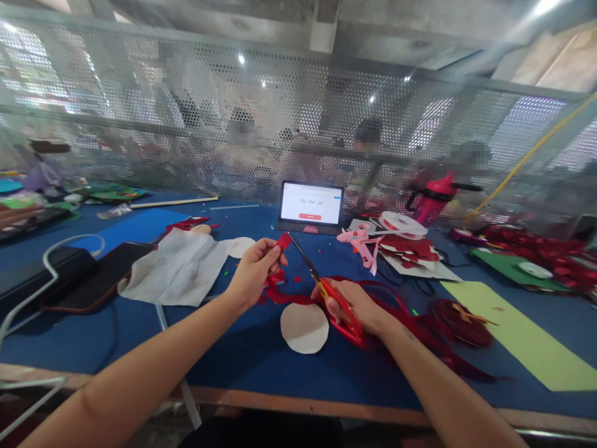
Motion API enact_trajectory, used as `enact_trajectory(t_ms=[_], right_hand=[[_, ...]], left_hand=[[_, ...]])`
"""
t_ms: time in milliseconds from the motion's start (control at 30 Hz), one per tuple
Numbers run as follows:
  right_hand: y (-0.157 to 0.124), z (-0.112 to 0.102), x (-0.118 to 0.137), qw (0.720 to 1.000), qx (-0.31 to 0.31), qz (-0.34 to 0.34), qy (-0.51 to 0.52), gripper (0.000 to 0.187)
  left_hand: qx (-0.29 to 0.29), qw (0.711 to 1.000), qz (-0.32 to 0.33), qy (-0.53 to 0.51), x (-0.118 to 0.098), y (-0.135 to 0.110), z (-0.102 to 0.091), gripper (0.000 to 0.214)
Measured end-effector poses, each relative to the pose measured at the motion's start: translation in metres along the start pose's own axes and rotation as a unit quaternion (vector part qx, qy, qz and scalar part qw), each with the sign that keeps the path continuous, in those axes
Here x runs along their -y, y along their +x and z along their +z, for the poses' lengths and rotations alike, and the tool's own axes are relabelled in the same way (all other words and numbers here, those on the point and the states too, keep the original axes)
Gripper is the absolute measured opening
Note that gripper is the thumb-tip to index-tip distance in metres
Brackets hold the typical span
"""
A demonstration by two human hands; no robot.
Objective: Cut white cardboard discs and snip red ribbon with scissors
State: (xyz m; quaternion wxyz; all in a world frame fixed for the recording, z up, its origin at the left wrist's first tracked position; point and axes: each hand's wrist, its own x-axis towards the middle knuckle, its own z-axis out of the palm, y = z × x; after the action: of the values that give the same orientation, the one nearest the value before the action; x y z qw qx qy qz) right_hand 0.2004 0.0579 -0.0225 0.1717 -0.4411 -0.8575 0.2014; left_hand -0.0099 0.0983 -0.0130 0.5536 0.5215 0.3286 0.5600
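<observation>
Between the thumb and fingers of my left hand (255, 269) is pinched a short piece of red ribbon (283, 241). My right hand (352, 302) grips scissors (342, 305) with red and yellow handles, their dark blades pointing up beside the ribbon piece. The blades look closed or nearly so. Below and between my hands lies a cream paper circle (305, 328). Long dark red ribbon (401, 311) trails over the table under and past my right hand. Small red scraps (297, 279) lie near the blades.
A tablet (311, 204) showing a timer stands at the back. Rightward are a pink glue gun (361, 241), a white ribbon spool (402, 224), a pink bottle (431, 198) and a yellow-green sheet (522, 336). Leftward lie a white cloth (177, 267) and a dark phone-like object (96, 280). Perforated metal forms the back barrier.
</observation>
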Motion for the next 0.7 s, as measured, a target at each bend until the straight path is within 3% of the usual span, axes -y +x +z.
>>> enact_trajectory(t_ms=[467,700], right_hand=[[0.0018,0.0033,-0.0002,1.0,0.004,-0.009,-0.011,0.031],[0.0047,0.0051,-0.0006,0.999,0.018,0.037,-0.018,0.024]], left_hand=[[0.019,0.999,-0.025,0.019,-0.0025,-0.0038,0.0028,0.016],[0.018,0.999,-0.03,0.026,-0.003,-0.0038,0.0028,0.015]])
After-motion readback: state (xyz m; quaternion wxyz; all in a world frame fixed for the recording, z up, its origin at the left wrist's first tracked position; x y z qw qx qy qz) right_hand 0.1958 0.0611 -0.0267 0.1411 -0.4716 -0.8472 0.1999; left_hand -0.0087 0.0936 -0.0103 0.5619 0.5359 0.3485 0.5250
